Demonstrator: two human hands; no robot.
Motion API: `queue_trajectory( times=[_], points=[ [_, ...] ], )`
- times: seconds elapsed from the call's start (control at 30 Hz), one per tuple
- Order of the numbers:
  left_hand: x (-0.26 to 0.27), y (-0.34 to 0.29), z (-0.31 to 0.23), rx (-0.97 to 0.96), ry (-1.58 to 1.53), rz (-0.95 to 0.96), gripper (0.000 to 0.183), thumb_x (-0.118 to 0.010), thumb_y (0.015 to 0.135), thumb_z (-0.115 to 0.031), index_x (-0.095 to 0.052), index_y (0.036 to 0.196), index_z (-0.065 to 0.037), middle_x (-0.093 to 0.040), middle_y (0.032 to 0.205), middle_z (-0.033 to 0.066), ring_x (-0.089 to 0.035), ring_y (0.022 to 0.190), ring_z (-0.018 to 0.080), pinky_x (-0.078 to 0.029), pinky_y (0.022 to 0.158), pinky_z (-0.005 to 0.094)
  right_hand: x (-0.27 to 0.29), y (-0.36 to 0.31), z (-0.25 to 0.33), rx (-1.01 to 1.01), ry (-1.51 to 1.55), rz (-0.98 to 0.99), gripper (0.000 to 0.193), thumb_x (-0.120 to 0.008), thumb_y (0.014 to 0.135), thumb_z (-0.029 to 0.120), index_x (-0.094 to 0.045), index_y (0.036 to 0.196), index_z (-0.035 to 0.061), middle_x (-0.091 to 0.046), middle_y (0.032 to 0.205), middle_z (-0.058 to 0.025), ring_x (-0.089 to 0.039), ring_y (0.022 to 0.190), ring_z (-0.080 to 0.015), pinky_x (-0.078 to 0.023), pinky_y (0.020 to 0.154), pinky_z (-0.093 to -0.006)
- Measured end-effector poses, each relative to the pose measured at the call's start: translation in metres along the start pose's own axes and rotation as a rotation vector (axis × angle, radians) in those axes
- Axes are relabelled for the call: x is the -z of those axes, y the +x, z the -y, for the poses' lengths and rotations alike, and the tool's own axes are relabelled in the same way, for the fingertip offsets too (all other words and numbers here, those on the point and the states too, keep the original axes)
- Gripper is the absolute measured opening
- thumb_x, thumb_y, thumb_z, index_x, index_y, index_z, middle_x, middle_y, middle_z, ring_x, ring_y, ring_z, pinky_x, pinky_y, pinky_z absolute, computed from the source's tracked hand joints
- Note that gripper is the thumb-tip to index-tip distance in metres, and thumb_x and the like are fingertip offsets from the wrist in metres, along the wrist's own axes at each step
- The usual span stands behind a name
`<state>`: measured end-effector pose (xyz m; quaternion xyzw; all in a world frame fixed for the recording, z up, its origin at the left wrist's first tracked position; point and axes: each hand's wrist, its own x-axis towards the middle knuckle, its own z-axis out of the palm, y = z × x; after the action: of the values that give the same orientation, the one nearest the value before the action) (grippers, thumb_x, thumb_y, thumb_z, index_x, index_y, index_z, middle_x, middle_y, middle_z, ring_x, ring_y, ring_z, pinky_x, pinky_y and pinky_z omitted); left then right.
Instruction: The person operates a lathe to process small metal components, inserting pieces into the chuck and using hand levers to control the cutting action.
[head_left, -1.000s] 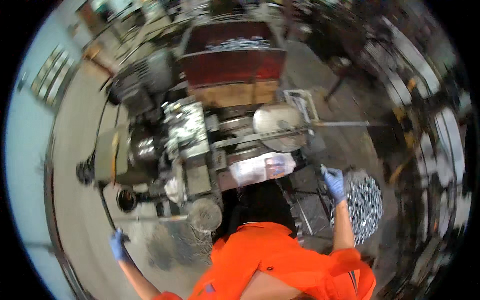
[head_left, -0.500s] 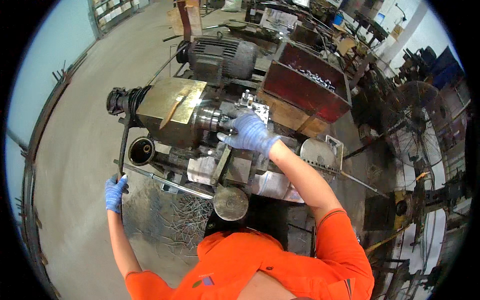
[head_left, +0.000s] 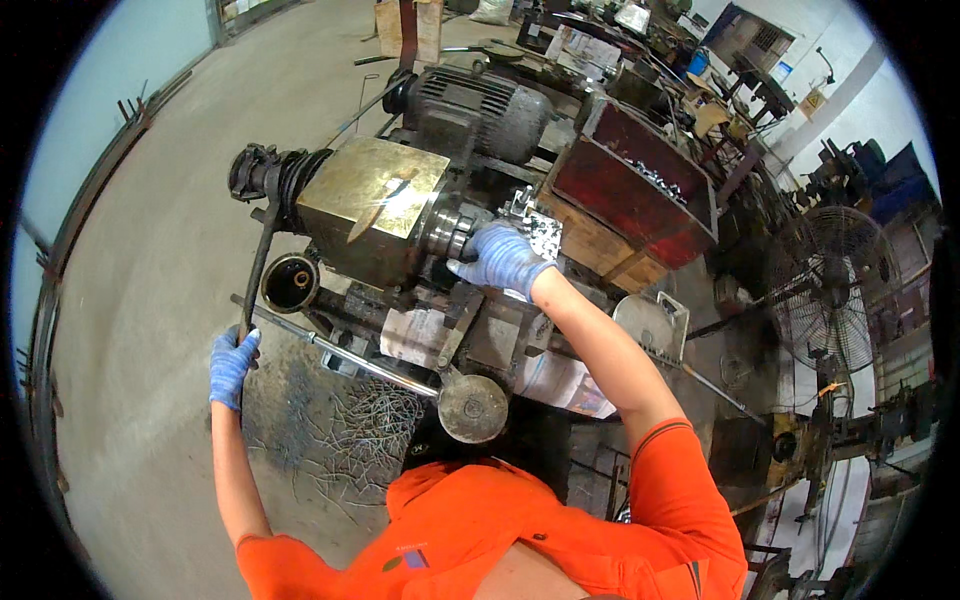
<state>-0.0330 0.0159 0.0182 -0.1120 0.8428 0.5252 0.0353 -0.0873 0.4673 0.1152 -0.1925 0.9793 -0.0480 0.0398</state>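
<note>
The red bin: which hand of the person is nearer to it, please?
Right. The right hand is at the spindle, left of and below the red bin in view; the left hand, holding the dark lever, is farther left and lower.

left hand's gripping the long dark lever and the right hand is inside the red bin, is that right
Not quite: the right hand is beside the machine's shiny round spindle, not inside the red bin, as the head view shows. The left hand is indeed gripping the long dark lever.
</note>
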Motion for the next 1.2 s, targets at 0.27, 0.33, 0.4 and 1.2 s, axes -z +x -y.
queue_trajectory(
  times=[0.27, 0.33, 0.4, 1.2],
  points=[
    [0.002, -0.008, -0.001, -0.014, 0.074, -0.022, 0.028, -0.063, 0.081, -0.027, -0.059, 0.095, -0.003, -0.052, 0.062, 0.0021, -0.05, 0.055, 0.0104, -0.043, 0.049, 0.0263, 0.025, 0.009, 0.014, -0.274, 0.459, -0.129, 0.053, -0.063, 0.071, 0.051, -0.066, 0.073, -0.002, -0.063, 0.075, -0.0222, -0.062, 0.075, -0.0349, -0.049, 0.072, -0.038],
    [0.011, -0.01, 0.016, 0.017, 0.243, -0.022, 0.037, -0.062, 0.079, -0.034, -0.058, 0.099, -0.003, -0.059, 0.069, 0.0062, -0.057, 0.061, 0.0177, -0.046, 0.057, 0.0332, 0.014, 0.025, 0.002, -0.364, 0.459, -0.127, 0.055, -0.064, 0.07, 0.053, -0.067, 0.071, -0.0022, -0.064, 0.071, -0.0216, -0.063, 0.071, -0.0335, -0.049, 0.069, -0.0377],
    [0.028, -0.035, 0.041, -0.082, 0.486, -0.113, 0.042, -0.061, 0.078, -0.039, -0.058, 0.102, -0.004, -0.062, 0.08, 0.0114, -0.06, 0.071, 0.0255, -0.046, 0.064, 0.0387, 0.01, 0.031, 0.0, -0.359, 0.561, -0.162, 0.058, -0.063, 0.07, 0.054, -0.066, 0.076, -0.0034, -0.064, 0.076, -0.0214, -0.063, 0.074, -0.0319, -0.048, 0.07, -0.0368],
    [0.174, -0.011, 0.105, -0.059, 1.458, -0.492, 0.026, -0.057, 0.077, -0.022, -0.059, 0.1, -0.009, -0.062, 0.074, 0.0125, -0.061, 0.069, 0.0294, -0.047, 0.064, 0.0418, -0.031, 0.029, 0.0, -0.208, 0.439, -0.383, 0.042, -0.068, 0.07, 0.04, -0.066, 0.077, -0.0015, -0.056, 0.115, -0.0219, -0.059, 0.096, -0.0335, -0.045, 0.085, -0.0337]
  ],
)
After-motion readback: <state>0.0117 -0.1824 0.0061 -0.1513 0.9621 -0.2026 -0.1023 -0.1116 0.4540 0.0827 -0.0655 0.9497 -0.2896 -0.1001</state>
